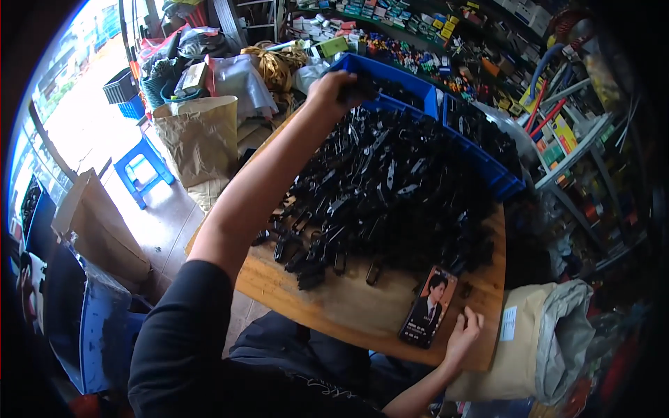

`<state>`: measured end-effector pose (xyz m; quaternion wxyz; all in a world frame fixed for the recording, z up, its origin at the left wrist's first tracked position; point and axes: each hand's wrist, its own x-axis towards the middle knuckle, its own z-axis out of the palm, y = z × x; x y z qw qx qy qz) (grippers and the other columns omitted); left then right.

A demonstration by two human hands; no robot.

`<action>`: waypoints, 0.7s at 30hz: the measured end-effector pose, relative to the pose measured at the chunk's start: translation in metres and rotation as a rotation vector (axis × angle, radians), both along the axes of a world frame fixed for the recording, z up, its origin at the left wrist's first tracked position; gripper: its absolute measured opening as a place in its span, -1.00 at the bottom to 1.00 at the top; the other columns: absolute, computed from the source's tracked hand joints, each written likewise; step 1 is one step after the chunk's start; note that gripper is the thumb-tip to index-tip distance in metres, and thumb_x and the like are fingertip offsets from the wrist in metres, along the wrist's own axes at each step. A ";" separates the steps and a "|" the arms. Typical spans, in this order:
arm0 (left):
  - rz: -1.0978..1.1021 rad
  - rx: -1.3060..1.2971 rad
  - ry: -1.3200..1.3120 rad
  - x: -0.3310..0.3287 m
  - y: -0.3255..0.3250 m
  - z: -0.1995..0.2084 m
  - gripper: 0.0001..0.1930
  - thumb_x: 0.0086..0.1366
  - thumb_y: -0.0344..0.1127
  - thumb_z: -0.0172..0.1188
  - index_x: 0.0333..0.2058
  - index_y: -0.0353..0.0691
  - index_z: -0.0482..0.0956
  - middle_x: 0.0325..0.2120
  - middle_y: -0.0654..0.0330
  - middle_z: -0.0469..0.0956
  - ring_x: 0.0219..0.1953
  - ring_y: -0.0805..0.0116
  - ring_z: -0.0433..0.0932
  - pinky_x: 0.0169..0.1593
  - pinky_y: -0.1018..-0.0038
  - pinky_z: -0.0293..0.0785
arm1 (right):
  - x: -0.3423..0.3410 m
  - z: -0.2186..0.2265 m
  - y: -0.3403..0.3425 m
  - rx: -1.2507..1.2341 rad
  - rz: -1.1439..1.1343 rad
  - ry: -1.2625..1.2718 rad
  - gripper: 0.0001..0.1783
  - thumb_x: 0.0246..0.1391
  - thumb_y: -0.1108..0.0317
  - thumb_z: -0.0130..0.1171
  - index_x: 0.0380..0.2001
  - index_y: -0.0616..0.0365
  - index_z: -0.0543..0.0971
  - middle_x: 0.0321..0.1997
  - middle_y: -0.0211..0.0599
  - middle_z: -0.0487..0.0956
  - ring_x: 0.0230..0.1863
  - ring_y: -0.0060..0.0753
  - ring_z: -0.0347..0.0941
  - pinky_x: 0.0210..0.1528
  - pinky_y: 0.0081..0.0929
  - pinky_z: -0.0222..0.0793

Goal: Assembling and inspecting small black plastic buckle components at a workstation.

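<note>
My left hand reaches to the far side of the table, closed around a dark bunch of small black pieces at the near edge of a blue bin. Their exact kind is too dark to make out. Below it spreads a big pile of black pieces with shiny metal parts. Close to the table's near right corner rests my right hand, its fingers loosely bent and apart, with nothing visible in them. Beside it lies a phone with a picture of a person in a dark suit.
The wooden table carries the pile. Another blue bin with black pieces stands at the right. Paper sacks and a blue stool are at the left. A lined sack stands by the right corner; crowded shelves lie behind.
</note>
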<state>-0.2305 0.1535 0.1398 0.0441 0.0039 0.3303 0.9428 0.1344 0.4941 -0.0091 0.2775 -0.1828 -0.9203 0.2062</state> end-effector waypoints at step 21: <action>0.059 -1.586 0.585 0.126 -0.093 -0.130 -0.62 -0.02 -0.36 0.26 -0.17 -0.22 0.47 -0.48 0.17 0.56 -0.48 0.34 0.53 -0.36 0.44 0.46 | -0.004 -0.015 0.016 -0.384 -0.027 0.491 -0.75 0.06 0.34 0.13 -0.30 0.31 0.39 -0.29 -0.25 0.46 -0.27 -0.51 0.39 -0.17 -0.60 0.35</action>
